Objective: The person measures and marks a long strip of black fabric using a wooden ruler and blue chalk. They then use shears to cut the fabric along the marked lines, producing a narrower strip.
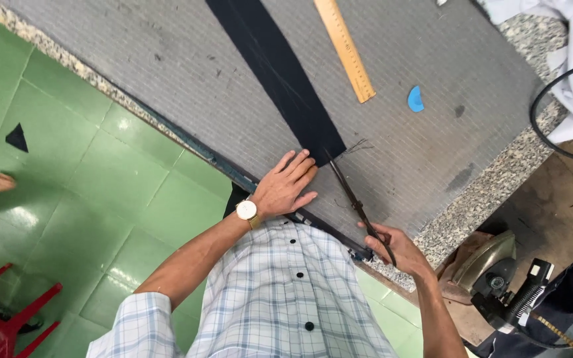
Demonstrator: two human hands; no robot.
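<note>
Head view: wooden ruler (pixel 345 48) and blue chalk (pixel 416 99) beside black cloth (pixel 280 73).

Your left hand (pixel 288 185) presses the black fabric strip (pixel 280 73) flat near the worktop's (pixel 167 66) front edge; your right hand (pixel 396 248) grips scissors (pixel 356 202) at its end.

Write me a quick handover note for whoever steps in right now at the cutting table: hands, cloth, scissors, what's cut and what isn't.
Left hand: flat, pressing the near end of the black fabric strip on the grey table mat.
Right hand: gripping the scissors, blades at the strip's near right corner, loose threads there.
Nearby: wooden ruler and blue chalk right of the strip.
Done: the cut has only reached the strip's near edge.
Left: the strip beyond the blades shows no cut.
</note>
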